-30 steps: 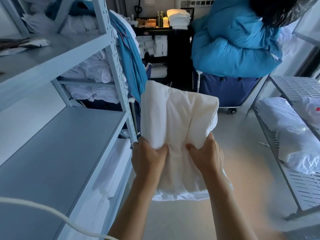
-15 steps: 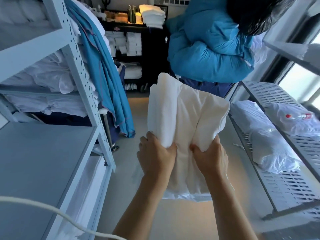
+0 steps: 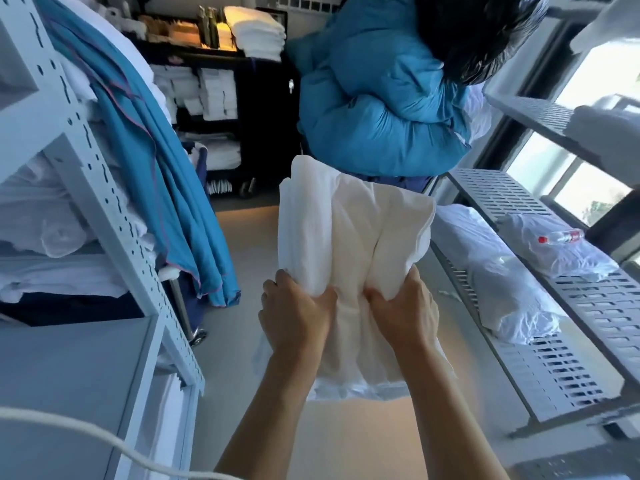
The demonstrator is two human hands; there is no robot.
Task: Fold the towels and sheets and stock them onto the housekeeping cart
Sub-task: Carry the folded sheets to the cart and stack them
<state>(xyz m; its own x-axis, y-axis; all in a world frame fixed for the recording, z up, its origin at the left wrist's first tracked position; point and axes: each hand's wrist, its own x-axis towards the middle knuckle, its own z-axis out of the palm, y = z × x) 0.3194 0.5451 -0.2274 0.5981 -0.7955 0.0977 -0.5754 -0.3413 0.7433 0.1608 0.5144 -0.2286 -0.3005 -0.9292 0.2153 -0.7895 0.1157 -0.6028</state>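
Your left hand [image 3: 296, 315] and right hand [image 3: 401, 311] grip a folded sheet [image 3: 349, 233] of thin, matt white cloth, softly creased. To your left, a shelving post [image 3: 100, 188] of pale painted metal, punched with slots, beside a draped blue cloth [image 3: 162, 161] with a dull weave. To your right, a perforated metal shelf [image 3: 595, 306] bearing a bundle [image 3: 498, 271] in crinkled, glossy clear plastic. Ahead, a puffy blue bag [image 3: 377, 109] with a faint sheen; above it, shiny black plastic [image 3: 485, 32].

arms: bare forearms, no sleeves | left grip [image 3: 296, 315] | right grip [image 3: 403, 311]: no gloves
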